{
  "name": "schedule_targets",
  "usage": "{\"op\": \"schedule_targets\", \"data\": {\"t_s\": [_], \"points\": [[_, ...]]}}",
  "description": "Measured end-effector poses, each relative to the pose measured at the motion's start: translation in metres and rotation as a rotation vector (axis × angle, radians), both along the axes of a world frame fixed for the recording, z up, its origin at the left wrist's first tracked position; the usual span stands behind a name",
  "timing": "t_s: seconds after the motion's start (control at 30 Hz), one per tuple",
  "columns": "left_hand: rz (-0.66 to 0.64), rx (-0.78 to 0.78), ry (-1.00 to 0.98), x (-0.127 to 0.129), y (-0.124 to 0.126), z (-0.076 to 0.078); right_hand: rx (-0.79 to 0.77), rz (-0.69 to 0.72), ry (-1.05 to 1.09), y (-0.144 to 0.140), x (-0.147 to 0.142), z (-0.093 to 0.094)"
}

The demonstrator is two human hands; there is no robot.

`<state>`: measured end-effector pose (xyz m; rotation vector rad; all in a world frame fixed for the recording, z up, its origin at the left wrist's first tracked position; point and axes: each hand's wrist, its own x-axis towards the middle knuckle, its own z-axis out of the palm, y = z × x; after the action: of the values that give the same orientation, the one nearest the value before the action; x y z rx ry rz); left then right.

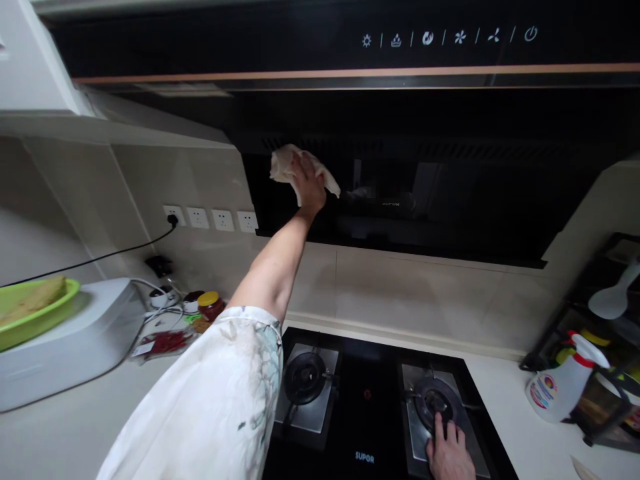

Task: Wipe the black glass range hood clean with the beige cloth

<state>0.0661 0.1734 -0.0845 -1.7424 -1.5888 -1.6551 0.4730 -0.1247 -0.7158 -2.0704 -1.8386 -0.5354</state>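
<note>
My left hand (pixel 306 183) is raised and grips a pale cloth (pixel 285 163), pressed against the glossy black panel of the range hood (pixel 425 193) near its left end. My left arm in a white patterned sleeve stretches up from the bottom of the view. My right hand (pixel 449 453) rests flat, fingers apart, on the metal plate of the right burner (pixel 434 400) of the black gas hob (pixel 365 400), and holds nothing.
A white appliance (pixel 75 340) with a green bowl (pixel 35 313) on it stands at left, beside jars and a pack of red chillies (pixel 167 342). Wall sockets (pixel 210 219) with a black cable lie behind. A spray bottle (pixel 560 387) and a black rack (pixel 600 347) stand at right.
</note>
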Motion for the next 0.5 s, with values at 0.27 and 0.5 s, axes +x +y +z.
{"op": "schedule_targets", "data": {"t_s": [0.27,0.5], "points": [[0.011,0.162,-0.237,-0.062,0.0,0.051,-0.05,-0.019,-0.099,-0.001,0.002,-0.002],[-0.019,0.058,-0.269,-0.075,0.007,0.027,-0.037,-0.027,-0.16,0.001,0.011,-0.014]]}}
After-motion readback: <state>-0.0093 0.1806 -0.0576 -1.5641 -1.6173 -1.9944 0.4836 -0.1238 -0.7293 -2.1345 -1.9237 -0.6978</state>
